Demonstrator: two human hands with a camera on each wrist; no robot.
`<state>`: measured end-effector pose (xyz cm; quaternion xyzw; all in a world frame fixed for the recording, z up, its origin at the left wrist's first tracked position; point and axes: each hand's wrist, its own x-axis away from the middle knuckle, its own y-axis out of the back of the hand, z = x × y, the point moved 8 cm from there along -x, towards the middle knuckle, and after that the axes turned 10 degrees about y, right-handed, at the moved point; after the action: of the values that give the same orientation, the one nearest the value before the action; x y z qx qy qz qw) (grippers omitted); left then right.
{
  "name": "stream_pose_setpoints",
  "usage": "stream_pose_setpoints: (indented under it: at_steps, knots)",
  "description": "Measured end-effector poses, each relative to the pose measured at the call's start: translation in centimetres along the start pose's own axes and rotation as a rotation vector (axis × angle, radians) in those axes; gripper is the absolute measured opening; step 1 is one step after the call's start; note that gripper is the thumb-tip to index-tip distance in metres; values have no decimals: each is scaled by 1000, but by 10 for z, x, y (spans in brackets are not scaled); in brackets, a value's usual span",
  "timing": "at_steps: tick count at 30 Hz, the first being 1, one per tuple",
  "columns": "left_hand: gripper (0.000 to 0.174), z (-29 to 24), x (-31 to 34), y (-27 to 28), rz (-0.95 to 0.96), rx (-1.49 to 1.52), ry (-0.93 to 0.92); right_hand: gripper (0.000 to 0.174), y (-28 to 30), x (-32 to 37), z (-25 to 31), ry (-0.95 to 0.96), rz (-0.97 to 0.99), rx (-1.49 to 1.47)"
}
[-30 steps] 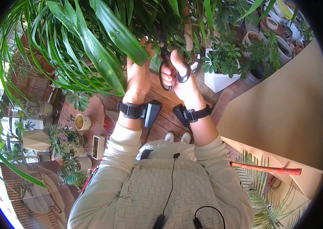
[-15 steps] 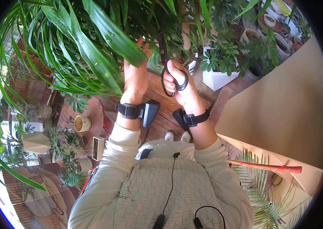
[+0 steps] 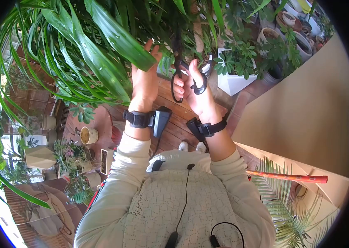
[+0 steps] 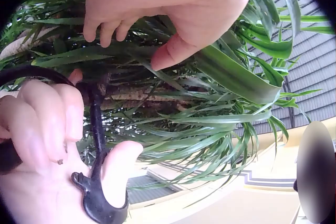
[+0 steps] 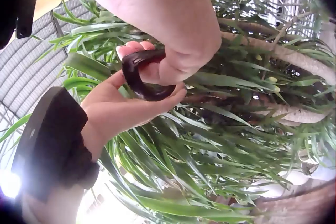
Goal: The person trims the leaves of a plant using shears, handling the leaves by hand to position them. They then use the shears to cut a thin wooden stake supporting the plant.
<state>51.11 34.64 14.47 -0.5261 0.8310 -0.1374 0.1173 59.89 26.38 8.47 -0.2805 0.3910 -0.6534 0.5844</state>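
Observation:
A pair of black-handled scissors [image 3: 177, 65] is held by my right hand [image 3: 198, 99], with the thumb through one loop and fingers through the other. The handles are spread apart, and the blades run up into dark foliage that hides their tips. My left hand [image 3: 144, 84] reaches up beside them among long strap-like green leaves [image 3: 118, 35]. In the left wrist view its fingers are relaxed, the thumb [image 4: 176, 53] apart from them, and a broad leaf [image 4: 239, 77] passes behind the thumb. Woody stems [image 5: 299, 61] show among the leaves in the right wrist view.
A white angular pot [image 3: 233, 84] with a leafy plant stands beyond my right hand. A beige panel [image 3: 298, 107] fills the right side, with an orange-red stick [image 3: 294, 177] below. More potted plants and a round pot [image 3: 88, 134] stand at the left, over a wooden floor [image 3: 172, 111].
The scissors' handles closed together half a second ago and are spread again now, the thumb moving outward. Leaves and left hand have shifted slightly left in the head view.

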Motion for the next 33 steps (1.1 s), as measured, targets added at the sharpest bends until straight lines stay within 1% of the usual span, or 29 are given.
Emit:
stream_pose_setpoints:
  at_steps: [6,8,9,11,18,20,21,23,24,26,33]
  knots:
    - [73,0,0,-1,3,24,9,58,-9,6,1,-14,26,9]
    - [74,-2,1,-3,-20,-2,21,53,-10,3,-2,-38,20,6]
    - [74,-2,1,-3,-20,-3,20,53,-11,1,-3,-37,22,5]
    - [75,-1,0,0,-9,31,10,59,-9,-4,-4,-33,6,51]
    - [77,0,1,1,-14,4,8,55,-15,-19,-1,-13,33,26]
    - [52,1,1,4,-43,68,28,49,-17,-23,-1,2,38,16]
    - [52,1,0,5,-44,68,27,49,-17,-24,-1,1,38,16]
    - [54,3,-2,8,-31,85,26,41,-17,-27,2,33,20,-3]
    - [54,2,-2,8,-31,85,27,41,-15,-28,1,33,20,-3]
    - [77,-1,-1,4,-11,27,16,35,-12,-30,1,37,31,34]
    - [74,-1,-1,1,-9,24,16,34,-9,-21,1,62,-1,88]
